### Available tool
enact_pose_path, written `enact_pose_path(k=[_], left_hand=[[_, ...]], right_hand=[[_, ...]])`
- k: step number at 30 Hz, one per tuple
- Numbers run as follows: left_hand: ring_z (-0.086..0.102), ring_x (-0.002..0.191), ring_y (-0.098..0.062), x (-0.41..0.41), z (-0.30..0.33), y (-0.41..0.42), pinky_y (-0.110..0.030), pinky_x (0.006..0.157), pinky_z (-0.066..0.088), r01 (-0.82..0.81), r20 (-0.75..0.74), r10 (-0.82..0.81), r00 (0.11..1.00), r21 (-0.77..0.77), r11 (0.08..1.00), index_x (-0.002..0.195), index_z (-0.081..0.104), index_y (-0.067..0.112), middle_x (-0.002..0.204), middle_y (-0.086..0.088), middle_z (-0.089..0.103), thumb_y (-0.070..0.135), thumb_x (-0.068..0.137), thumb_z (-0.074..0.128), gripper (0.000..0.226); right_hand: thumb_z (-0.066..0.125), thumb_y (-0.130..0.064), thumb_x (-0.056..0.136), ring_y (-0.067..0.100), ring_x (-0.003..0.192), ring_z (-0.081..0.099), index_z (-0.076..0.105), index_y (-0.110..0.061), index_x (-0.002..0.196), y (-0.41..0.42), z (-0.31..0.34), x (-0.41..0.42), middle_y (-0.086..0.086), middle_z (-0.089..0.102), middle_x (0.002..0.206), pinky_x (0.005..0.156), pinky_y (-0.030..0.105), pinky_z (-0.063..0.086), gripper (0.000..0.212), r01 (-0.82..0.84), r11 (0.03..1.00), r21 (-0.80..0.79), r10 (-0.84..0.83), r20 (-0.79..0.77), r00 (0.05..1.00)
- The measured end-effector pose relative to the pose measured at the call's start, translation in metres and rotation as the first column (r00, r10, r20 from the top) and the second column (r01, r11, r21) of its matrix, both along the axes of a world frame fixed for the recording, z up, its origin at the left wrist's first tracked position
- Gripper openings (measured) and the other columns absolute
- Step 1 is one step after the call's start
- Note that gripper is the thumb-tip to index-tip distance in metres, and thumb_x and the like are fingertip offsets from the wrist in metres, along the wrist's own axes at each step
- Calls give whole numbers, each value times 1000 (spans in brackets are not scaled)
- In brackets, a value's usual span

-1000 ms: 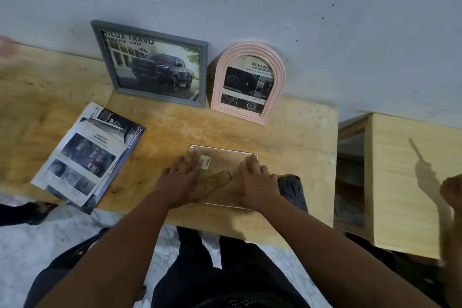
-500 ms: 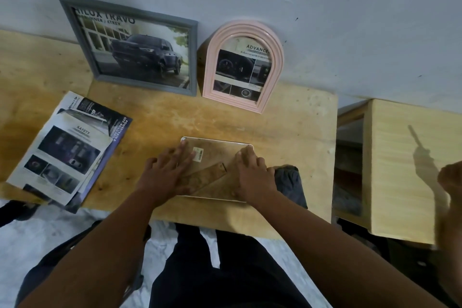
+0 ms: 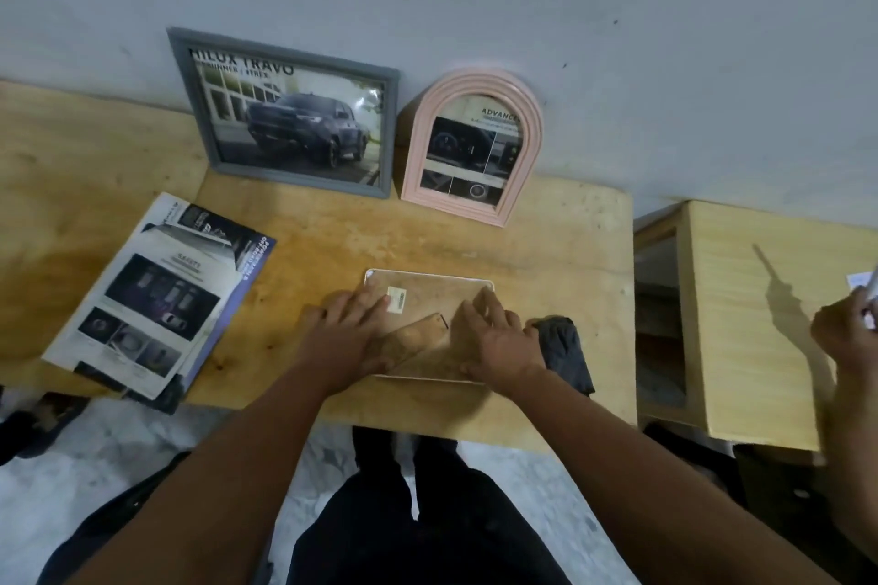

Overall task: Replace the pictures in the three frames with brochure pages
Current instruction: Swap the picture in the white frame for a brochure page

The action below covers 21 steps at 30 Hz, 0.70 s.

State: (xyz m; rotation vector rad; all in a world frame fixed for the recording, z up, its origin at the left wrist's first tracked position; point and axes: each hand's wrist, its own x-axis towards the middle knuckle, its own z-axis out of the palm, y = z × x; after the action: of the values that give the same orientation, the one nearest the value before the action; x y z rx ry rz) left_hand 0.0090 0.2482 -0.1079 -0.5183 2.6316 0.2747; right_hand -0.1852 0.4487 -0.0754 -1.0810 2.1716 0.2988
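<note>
Pressing my left hand [image 3: 344, 337] and right hand [image 3: 499, 337], fingers spread flat and gripping nothing, on the third frame [image 3: 430, 295] lying face down at the table's [image 3: 546, 252] near edge, I judge I'm steadying its backing for opening.

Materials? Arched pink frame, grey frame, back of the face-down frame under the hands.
Arched pink frame: looks like matte moulded plastic or painted wood, with smooth stepped ridges. Grey frame: matte painted wood or plastic, a glossy pane by its glare. Face-down frame: mottled brown backing, likely fibreboard, with a hinged stand; pale rim material unclear.
</note>
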Motion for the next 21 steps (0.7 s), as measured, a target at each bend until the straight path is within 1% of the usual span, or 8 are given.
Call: enact_pose_path(k=[1, 4, 5, 7, 9, 13, 16, 21], left_hand=[[41, 142, -40, -2, 3, 3, -59, 96, 42, -12, -5, 12, 1000, 16, 1000, 160, 32, 26, 170, -2, 26, 84, 79, 43, 100], [5, 158, -33, -14, 6, 2, -56, 119, 23, -27, 79, 18, 997, 119, 993, 165, -1, 31, 173, 7, -13, 72, 85, 61, 109], [-3, 159, -32, -19, 7, -2, -55, 122, 18, -16, 106, 2, 994, 130, 991, 164, -7, 32, 171, 9, -21, 70, 83, 65, 114], [-13, 159, -30, -29, 7, -10, -55, 123, 14, 4, 131, -25, 991, 158, 987, 163, -12, 33, 168, 10, -29, 66, 82, 69, 120], [-17, 158, -29, -32, 4, -12, -55, 123, 13, 2, 131, -26, 991, 182, 983, 163, -12, 33, 167, 12, -32, 64, 81, 72, 121], [-19, 158, -28, -29, -3, -11, -54, 125, 16, 3, 113, -25, 993, 190, 982, 163, -12, 33, 169, 12, -26, 65, 83, 71, 119], [-20, 158, -29, -28, -3, -11, -54, 124, 16, 22, 116, -41, 992, 165, 986, 162, -16, 33, 167, 11, -30, 68, 85, 67, 119], [-18, 158, -30, -18, 2, -8, -51, 124, 14, 37, 112, -48, 993, 102, 994, 161, -15, 37, 168, 4, -30, 76, 86, 57, 111]], right_hand=[[67, -44, 93, 38, 148, 22, 0, -32, 162, 3, 1, 6, 3, -18, 169, 112, 64, 31, 97, -4, 1000, -8, 4, -6, 1000], [61, -27, 94, 38, 148, 24, 5, -32, 161, 3, -2, 23, 3, -13, 170, 112, 63, 32, 87, 14, 1000, 21, -14, 4, 1000], [61, -27, 94, 38, 147, 25, 5, -32, 161, 2, -3, 27, 2, -14, 170, 112, 64, 32, 87, 37, 999, 32, -38, 12, 999], [64, -33, 93, 38, 146, 28, 8, -31, 162, -4, -3, 29, 1, -15, 170, 111, 64, 33, 89, 74, 996, 47, -75, 24, 997], [67, -39, 90, 39, 144, 30, 11, -31, 161, -7, -3, 29, 1, -13, 170, 110, 63, 35, 91, 87, 995, 51, -89, 36, 995], [66, -43, 92, 37, 146, 28, 11, -34, 160, -4, -7, 31, -3, -15, 170, 107, 63, 39, 89, 102, 994, 44, -104, 32, 994], [68, -34, 92, 36, 148, 24, 9, -35, 160, -2, -10, 30, -3, -17, 170, 106, 62, 42, 90, 88, 996, 29, -89, 44, 995], [61, -22, 94, 34, 144, 32, 12, -40, 159, 8, -6, 16, -8, -13, 170, 95, 52, 51, 83, 36, 999, -3, -36, 44, 998]])
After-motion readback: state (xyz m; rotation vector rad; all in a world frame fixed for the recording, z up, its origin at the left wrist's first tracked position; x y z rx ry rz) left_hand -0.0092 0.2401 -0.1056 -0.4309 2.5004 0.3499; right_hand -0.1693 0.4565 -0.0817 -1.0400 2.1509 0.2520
